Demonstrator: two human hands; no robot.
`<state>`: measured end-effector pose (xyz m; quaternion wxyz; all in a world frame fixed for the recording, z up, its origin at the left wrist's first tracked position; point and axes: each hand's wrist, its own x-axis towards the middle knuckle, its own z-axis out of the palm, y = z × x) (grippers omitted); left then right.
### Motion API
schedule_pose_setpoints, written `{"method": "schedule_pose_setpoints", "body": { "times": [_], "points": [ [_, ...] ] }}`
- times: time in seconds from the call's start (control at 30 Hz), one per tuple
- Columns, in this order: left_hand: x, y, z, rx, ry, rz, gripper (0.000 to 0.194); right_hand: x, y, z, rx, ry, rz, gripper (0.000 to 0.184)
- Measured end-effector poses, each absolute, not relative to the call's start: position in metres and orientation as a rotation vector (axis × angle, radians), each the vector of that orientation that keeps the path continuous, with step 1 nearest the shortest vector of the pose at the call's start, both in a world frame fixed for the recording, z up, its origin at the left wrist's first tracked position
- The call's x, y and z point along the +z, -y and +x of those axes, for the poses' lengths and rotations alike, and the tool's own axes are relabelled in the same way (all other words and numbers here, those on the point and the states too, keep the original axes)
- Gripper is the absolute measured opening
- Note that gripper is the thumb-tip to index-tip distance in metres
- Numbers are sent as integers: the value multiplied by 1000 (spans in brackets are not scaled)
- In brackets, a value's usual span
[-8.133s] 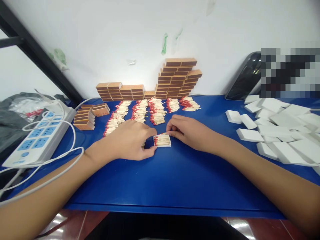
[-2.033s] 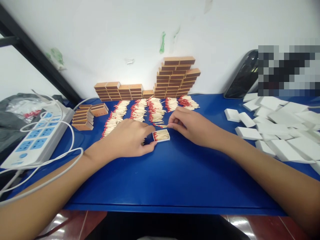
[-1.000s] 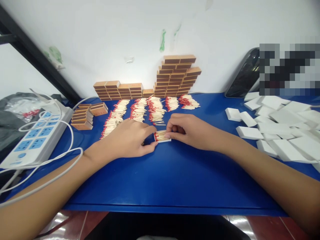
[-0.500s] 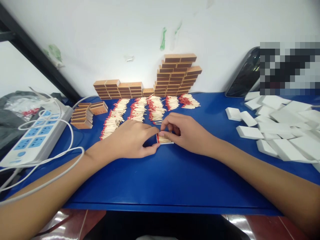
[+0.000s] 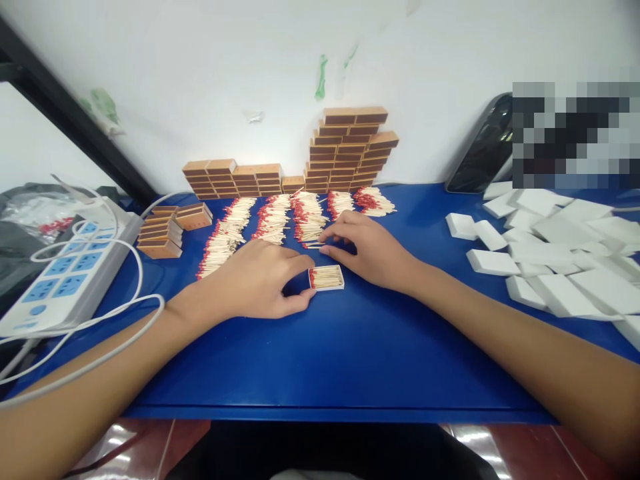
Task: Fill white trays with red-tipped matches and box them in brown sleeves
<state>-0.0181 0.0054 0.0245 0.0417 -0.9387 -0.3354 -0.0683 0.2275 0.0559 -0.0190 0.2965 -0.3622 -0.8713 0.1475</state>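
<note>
My left hand (image 5: 270,277) grips the left end of a small white matchbox tray (image 5: 327,287) between thumb and forefinger. Matches with red heads to the left lie in a layer inside it. Just behind the tray, my right hand (image 5: 367,248) has its thumb and forefinger slightly apart at the near end of a pile of matches (image 5: 309,219). No match is plainly visible between those fingertips. Other match piles are laid out in rows, among them a long one (image 5: 227,233) at the left, partly covered by my left hand.
Brown matchboxes (image 5: 345,150) are stacked against the wall, with a smaller group (image 5: 161,231) at the left. Many white trays (image 5: 540,253) lie heaped at the right. A power strip (image 5: 65,267) and loose white cable (image 5: 140,313) are by my left arm, on the blue table (image 5: 340,373).
My right hand has drawn back from the tray to the match pile behind it, uncovering the matches inside. My left hand keeps its hold. The whole view has shifted slightly.
</note>
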Motion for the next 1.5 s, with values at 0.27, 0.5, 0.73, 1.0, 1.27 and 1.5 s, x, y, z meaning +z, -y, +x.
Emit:
{"method": "schedule_pose_setpoints", "body": {
  "times": [0.27,0.5,0.73,1.0,1.27,1.5],
  "points": [
    [24,-6,-20,-220,1040,-2860,26,-7,-52,230,467,2394,-1065,14],
    [25,-8,-20,-189,1140,-2778,30,5,-44,236,553,2371,-987,12],
    [26,-9,-21,-173,1144,-2797,32,4,-36,233,559,2438,-969,11],
    [25,-8,-20,-189,1098,-2848,28,2,-33,230,595,2388,-904,5],
    [25,-8,-19,-207,1087,-2848,27,0,-38,234,577,2405,-962,2],
    [25,-8,-20,-207,1075,-2841,26,2,-38,235,540,2438,-909,9]
  ]
}}
